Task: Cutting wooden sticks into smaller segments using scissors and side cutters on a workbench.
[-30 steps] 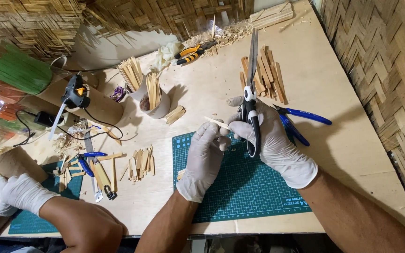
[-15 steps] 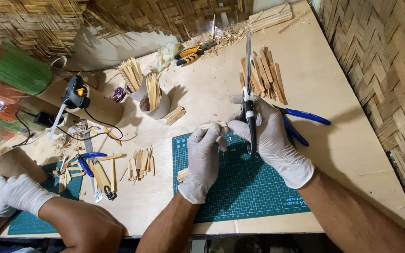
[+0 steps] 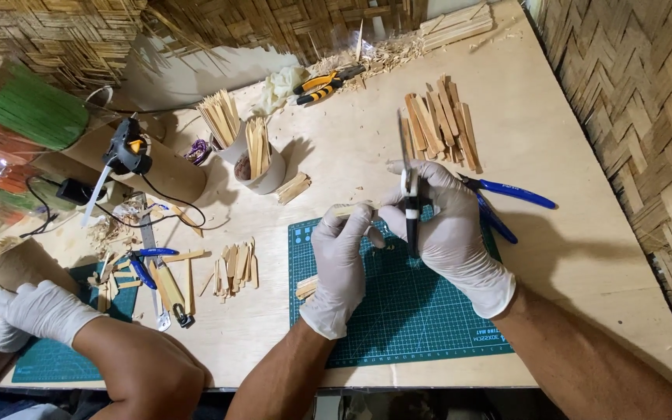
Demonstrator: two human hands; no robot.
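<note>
Two gloved hands — left hand [image 3: 342, 253], right hand [image 3: 449, 229] — one knife [image 3: 409, 198], one stick [image 3: 355, 208]

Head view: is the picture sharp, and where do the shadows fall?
Head view: mostly sharp, edges bent by the wide lens; the left hand and right hand with the knife are clear; soft shadows fall to the right of the white cup and on the table.

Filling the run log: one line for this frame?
left hand: holds wood strip | right hand: grips knife | over green cutting mat
</note>
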